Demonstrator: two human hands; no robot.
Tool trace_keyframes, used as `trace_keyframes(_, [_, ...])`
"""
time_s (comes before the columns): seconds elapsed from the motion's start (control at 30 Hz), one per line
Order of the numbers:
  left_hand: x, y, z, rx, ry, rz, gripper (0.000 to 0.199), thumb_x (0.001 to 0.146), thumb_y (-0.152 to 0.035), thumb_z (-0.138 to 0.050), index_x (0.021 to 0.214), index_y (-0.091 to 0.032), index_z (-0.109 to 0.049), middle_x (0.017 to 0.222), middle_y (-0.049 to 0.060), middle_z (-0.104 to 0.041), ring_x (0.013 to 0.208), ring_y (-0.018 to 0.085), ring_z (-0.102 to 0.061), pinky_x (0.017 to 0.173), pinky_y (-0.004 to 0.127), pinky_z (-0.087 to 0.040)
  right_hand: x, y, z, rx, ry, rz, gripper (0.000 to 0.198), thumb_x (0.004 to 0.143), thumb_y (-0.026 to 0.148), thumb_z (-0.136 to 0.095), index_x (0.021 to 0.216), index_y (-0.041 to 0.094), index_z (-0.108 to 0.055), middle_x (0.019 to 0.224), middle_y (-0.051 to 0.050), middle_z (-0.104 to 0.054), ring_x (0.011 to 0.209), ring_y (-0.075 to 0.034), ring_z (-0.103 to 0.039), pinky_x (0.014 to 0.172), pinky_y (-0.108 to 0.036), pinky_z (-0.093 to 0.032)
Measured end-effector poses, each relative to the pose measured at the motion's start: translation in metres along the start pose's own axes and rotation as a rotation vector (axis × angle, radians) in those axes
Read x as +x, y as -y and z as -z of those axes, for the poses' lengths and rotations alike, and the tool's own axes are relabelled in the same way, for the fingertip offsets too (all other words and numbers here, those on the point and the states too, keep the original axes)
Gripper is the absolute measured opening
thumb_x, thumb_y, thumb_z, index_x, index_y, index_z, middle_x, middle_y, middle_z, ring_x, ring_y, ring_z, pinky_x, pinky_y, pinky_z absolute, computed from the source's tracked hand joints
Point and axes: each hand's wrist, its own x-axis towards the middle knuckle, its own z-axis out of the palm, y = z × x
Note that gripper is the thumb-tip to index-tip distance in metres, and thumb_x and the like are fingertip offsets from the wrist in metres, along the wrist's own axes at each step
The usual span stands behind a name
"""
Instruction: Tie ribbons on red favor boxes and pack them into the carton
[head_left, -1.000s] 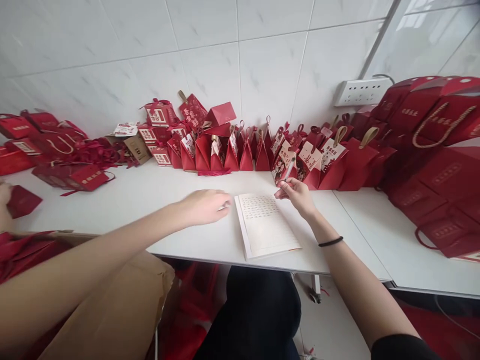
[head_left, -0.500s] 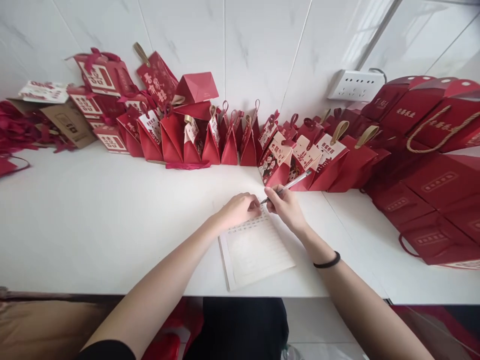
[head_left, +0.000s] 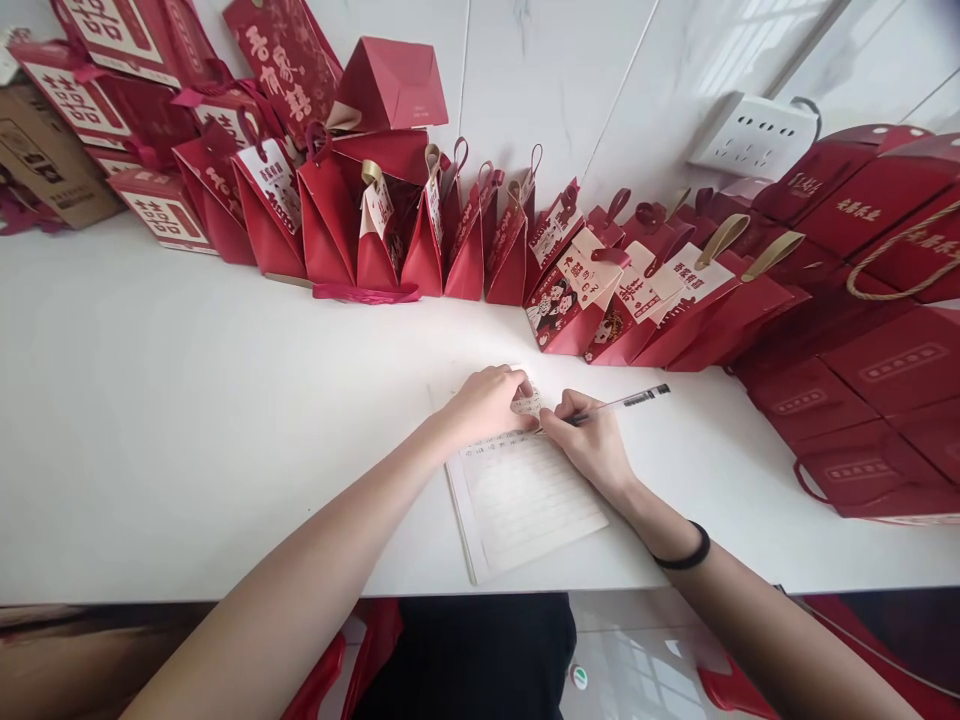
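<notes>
A lined notebook point(head_left: 536, 505) lies on the white table, turned at a slight angle, with rows of handwriting across its upper part. My left hand point(head_left: 491, 402) rests on the upper part of the page. Its fingers are bent and apart from the thumb, and written lines show through the gap. My right hand point(head_left: 592, 435) grips a clear-barrelled pen point(head_left: 626, 402) with a dark end. The pen slopes up to the right, its tip close to the page beside my left thumb. My fingers partly hide the tip and some of the writing.
Small red gift boxes point(head_left: 330, 215) with ribbon loops line the wall. Red gift bags point(head_left: 874, 400) are stacked at right, near a white power strip point(head_left: 754, 135). A cardboard box point(head_left: 52, 150) stands far left. A red ribbon point(head_left: 367, 292) lies before the boxes.
My right hand has moved down and right onto the page, and the pen now slopes lower. My left fingers have parted from the thumb. The camera view has shifted closer to the table.
</notes>
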Motion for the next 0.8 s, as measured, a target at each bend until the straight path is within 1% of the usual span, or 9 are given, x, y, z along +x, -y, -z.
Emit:
trace_keyframes(0.2, [0.0010,-0.0024,-0.0037,0.031,-0.026,0.027,0.025,0.066,-0.029,-0.067,0.088,-0.018,-0.058,0.095,0.004,-0.063,0.092,0.022,-0.060,0.077,0.030,-0.046,-0.0007,0.0012,-0.0001,-0.052,0.009,0.012,0.031,0.064,0.034,-0.053,0.048,0.020,-0.030,0.046,0.005,-0.032,0.047,-0.008,-0.027,0.044,-0.022,-0.022])
trace_keyframes(0.37, [0.0002,-0.0043,-0.0050,0.028,-0.037,0.043,0.025,0.066,-0.029,-0.067,0.087,-0.019,-0.058,0.096,0.004,-0.063,0.092,0.022,-0.059,0.078,0.030,-0.046,-0.0014,0.0003,-0.0003,-0.055,0.019,0.003,0.030,0.062,0.032,-0.052,0.049,0.020,-0.028,0.047,0.005,-0.030,0.049,-0.009,-0.025,0.044,-0.021,-0.021])
trace_keyframes(0.47, [0.0003,-0.0045,-0.0056,0.027,-0.047,0.052,0.025,0.066,-0.031,-0.068,0.086,-0.018,-0.058,0.095,0.004,-0.063,0.092,0.022,-0.059,0.078,0.031,-0.045,-0.0017,0.0002,-0.0003,-0.056,0.005,-0.003,0.032,0.063,0.033,-0.052,0.049,0.020,-0.027,0.047,0.005,-0.029,0.049,-0.009,-0.025,0.044,-0.021,-0.021])
trace_keyframes(0.8, [0.0016,0.0001,-0.0085,0.021,-0.069,0.034,0.029,0.064,-0.035,-0.068,0.086,-0.019,-0.058,0.094,0.004,-0.062,0.089,0.023,-0.058,0.076,0.032,-0.045,-0.0017,-0.0004,0.0008,-0.040,-0.023,0.004,0.027,0.062,0.030,-0.050,0.049,0.020,-0.028,0.047,0.005,-0.028,0.049,-0.009,-0.025,0.044,-0.021,-0.023])
